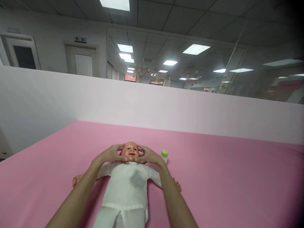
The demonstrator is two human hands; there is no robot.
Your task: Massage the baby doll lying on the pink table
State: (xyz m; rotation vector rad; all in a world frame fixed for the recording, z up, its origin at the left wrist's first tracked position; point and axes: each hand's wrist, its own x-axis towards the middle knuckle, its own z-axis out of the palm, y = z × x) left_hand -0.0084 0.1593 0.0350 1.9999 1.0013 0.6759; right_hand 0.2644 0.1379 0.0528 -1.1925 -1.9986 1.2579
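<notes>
A baby doll in a white cloth outfit lies on its back on a pink surface, its bald head away from me. Its arms are spread out to the sides. My left hand cups the left side of the head, thumb by the chin and fingers round the side. On the right side my right hand does the same, thumb near the mouth corner. Just beyond my right wrist stands a small container with a green cap, its lower part partly hidden.
A white low wall runs behind the pink surface, with glass panels above it. Further back on the left are two doors. Lit ceiling panels show through the glass.
</notes>
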